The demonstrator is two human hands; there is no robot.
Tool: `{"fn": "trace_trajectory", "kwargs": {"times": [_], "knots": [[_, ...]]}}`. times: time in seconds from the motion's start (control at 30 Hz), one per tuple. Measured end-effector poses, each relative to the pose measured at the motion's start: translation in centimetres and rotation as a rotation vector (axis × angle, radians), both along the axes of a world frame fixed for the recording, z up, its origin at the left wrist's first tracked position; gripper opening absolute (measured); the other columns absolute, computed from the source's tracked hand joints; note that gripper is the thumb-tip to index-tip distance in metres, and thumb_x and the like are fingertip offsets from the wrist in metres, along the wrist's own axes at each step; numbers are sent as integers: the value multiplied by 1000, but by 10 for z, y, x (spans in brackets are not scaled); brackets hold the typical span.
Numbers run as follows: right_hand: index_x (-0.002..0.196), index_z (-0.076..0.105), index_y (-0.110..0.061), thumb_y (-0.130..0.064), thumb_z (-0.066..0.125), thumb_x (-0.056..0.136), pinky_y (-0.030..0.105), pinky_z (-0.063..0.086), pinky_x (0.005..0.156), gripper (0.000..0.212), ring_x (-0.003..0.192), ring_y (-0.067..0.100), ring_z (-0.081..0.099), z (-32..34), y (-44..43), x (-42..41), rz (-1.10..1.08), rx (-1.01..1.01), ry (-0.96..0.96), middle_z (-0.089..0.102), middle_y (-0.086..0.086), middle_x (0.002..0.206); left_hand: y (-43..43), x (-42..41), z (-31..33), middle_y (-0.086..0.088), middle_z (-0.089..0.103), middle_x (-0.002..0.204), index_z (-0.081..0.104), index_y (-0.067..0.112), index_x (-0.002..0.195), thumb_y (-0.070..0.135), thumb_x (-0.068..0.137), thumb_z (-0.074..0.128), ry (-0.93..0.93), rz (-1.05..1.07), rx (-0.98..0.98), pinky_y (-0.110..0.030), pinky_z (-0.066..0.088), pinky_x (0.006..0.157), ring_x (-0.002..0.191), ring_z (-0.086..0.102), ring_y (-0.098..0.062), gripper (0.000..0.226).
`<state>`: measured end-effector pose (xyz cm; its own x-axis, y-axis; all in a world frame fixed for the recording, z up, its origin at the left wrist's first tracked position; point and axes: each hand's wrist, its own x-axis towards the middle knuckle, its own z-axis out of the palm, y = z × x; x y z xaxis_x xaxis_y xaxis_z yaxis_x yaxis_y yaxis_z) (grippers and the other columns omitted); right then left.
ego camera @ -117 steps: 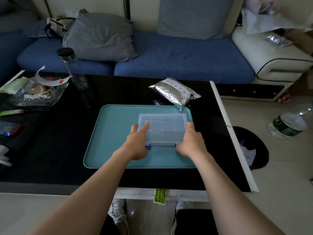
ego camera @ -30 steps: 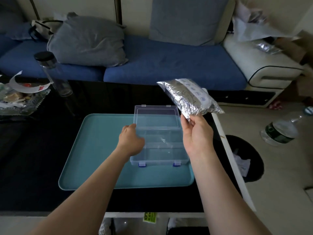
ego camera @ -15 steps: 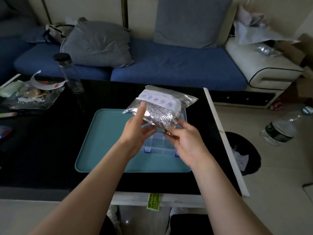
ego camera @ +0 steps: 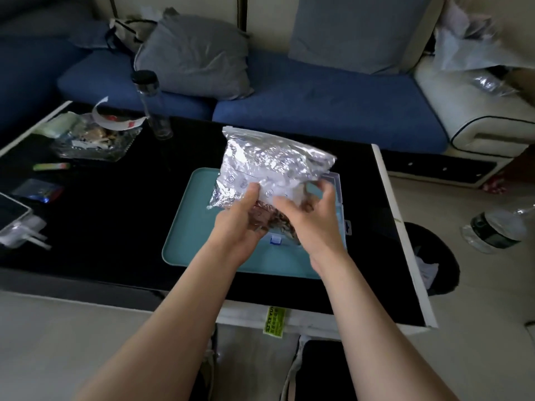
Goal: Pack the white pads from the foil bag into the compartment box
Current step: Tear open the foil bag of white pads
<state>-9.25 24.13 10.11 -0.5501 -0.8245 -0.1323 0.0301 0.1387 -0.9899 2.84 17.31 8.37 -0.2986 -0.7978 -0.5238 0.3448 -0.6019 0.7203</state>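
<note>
I hold a crinkled silver foil bag (ego camera: 269, 160) in the air over the teal tray (ego camera: 188, 227). My left hand (ego camera: 237, 221) grips its lower left part, thumb on the front face. On the bag's lower right side my right hand (ego camera: 312, 215) grips with curled fingers. The clear compartment box (ego camera: 338, 204) lies open on the tray behind the bag, mostly hidden, with one blue latch showing between my hands. No white pads are in sight.
The black table (ego camera: 115, 221) carries a clear bottle (ego camera: 150, 105), a glass dish of scraps (ego camera: 92, 140) and small items at left. A blue sofa (ego camera: 318, 105) stands behind. A black bin (ego camera: 434, 261) and a water bottle (ego camera: 498, 227) are on the floor at right.
The bag has turned more upright and risen a little between my hands. Both hands shifted their hold lower on it. The view moved slightly closer.
</note>
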Motion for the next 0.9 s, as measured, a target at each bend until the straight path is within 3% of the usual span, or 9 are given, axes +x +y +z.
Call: {"fn": "trace_trajectory", "kwargs": {"times": [0.1, 0.17, 0.27, 0.33, 0.4, 0.5, 0.6, 0.7, 0.9], "knots": [[164, 20, -26, -45, 91, 79, 22, 37, 108, 113, 131, -10, 42, 5, -11, 9, -131, -9, 2, 40, -23, 146, 3, 4, -6, -5, 75, 83, 68, 9, 108, 42, 92, 79, -91, -39, -30, -29, 59, 65, 75, 74, -17, 38], [146, 46, -22, -35, 91, 80, 22, 47, 104, 81, 115, -19, 55, 2, -18, 12, -173, -72, 63, 57, -25, 136, 1, 7, -13, -10, 76, 93, 66, 3, 111, 48, 87, 83, -196, 20, -34, -33, 59, 70, 83, 75, -23, 53], [104, 65, -25, -14, 83, 77, 42, 62, 88, 34, 88, 8, 74, 0, -25, 13, -230, -104, 168, 77, -9, 99, -2, 13, -15, -12, 58, 143, 42, 5, 150, 50, 79, 88, -512, 68, -106, -39, 57, 95, 119, 65, -27, 95], [97, 66, -24, -11, 81, 79, 38, 62, 82, 27, 85, 12, 73, -2, -27, 10, -218, -99, 216, 76, -7, 93, -7, 15, -12, -7, 39, 159, 30, 15, 161, 38, 90, 79, -639, 90, -239, -37, 46, 104, 130, 50, -21, 89], [100, 65, -24, -15, 82, 83, 32, 60, 78, 26, 85, 10, 72, -1, -25, 3, -194, -92, 197, 75, -7, 95, -16, 13, -6, -3, 36, 161, 32, 19, 162, 27, 100, 63, -610, 137, -302, -32, 37, 98, 124, 43, -15, 70], [107, 62, -28, -20, 84, 87, 29, 58, 80, 31, 91, 9, 72, -1, -20, -9, -150, -57, 118, 74, -7, 103, -34, 14, -3, -8, 57, 148, 48, 12, 152, 20, 98, 44, -504, 175, -261, -30, 43, 93, 120, 58, -18, 55], [110, 64, -32, -20, 85, 81, 47, 62, 93, 38, 100, 16, 77, -3, -17, -19, -126, -29, -8, 78, -5, 110, -39, 5, 5, -10, 79, 102, 71, -1, 114, 25, 97, 40, -438, 206, -278, -21, 53, 64, 82, 69, -23, 44], [111, 68, -28, -15, 82, 81, 56, 61, 94, 36, 99, 26, 79, -6, -13, -25, -101, -26, -113, 81, 4, 109, -33, -8, 14, 0, 73, 91, 68, 8, 96, 26, 96, 39, -424, 252, -445, -35, 50, 77, 81, 62, -20, 34], [108, 74, -16, -6, 80, 77, 59, 61, 93, 33, 97, 30, 79, -4, -18, -43, -152, -28, -169, 82, 6, 102, -25, -18, 23, 3, 54, 83, 57, 13, 85, 24, 107, 41, -292, 249, -616, -31, 40, 75, 78, 48, -12, 29]]}}
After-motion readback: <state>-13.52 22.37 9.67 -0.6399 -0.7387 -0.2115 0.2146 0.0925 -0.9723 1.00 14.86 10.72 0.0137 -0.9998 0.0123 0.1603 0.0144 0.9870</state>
